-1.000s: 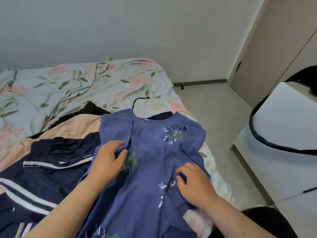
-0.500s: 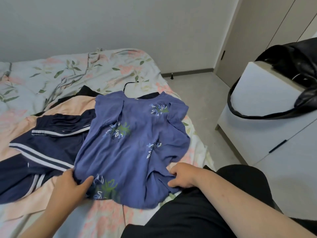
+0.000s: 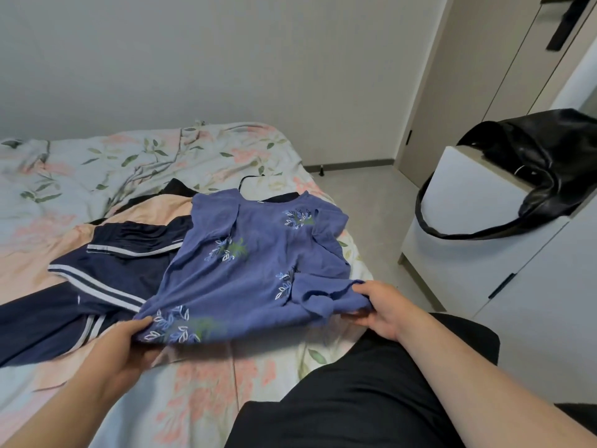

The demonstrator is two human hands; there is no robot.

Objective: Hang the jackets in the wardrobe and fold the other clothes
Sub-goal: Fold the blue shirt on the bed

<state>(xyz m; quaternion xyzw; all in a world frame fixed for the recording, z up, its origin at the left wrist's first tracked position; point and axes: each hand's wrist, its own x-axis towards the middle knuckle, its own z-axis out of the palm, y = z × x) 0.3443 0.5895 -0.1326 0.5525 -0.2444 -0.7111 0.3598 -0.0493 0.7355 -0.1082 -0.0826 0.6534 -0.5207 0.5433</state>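
Blue top (image 3: pixel 255 270) is on the move! It lies spread on the bed (image 3: pixel 129 163), collar toward the wall, partly over a navy striped garment (image 3: pixel 106 279) and a peach one (image 3: pixel 161 208). A second ago both hands were pressed flat on its middle; half a second ago they had dropped to the hem. Now that hem is lifted clear of the bedding, with a shadow showing beneath it. The left hand (image 3: pixel 126 347) pinches the near left corner, thumb on top and fingers tucked under. The right hand (image 3: pixel 384 310) has its fingers curled round the bunched right corner. That looks like smoothing finished and a fold begun, the bottom edge probably heading up toward the neckline.

The navy piece and the peach one look unfolded, so plenty seems left to do. A black hanger hook (image 3: pixel 250 181) pokes out just past the collar.

The bedding is a floral print, rumpled toward the far side. A plain pale wall runs behind. To the right stands a white cabinet (image 3: pixel 468 189) with a black bag (image 3: pixel 542 163) slumped on top, its strap hanging down the front. Beyond it are tall beige doors (image 3: pixel 452 92), likely the wardrobe, shut as far as can be seen.
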